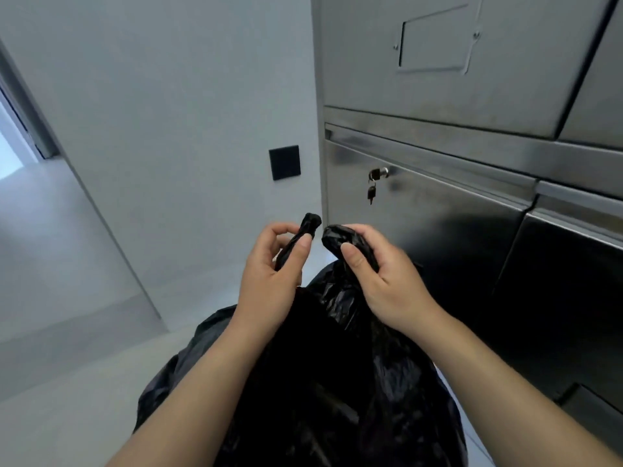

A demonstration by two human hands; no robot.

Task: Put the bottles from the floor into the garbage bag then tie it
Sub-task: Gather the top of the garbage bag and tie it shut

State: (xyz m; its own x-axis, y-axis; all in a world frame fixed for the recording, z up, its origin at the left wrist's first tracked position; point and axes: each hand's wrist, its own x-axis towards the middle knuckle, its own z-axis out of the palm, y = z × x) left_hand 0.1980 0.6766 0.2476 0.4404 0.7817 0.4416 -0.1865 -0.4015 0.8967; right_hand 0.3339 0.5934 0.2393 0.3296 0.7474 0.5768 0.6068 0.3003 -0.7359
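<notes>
Since the left hand pinches one twisted end of the garbage bag hanging below and the right hand grips the other just beside it (both ends point up), crossing them looks next; bottles presumably inside.

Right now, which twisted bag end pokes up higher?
The end pinched by the left hand: its tip stands above the grip, while the other end, in the right hand, bunches lower.
</notes>
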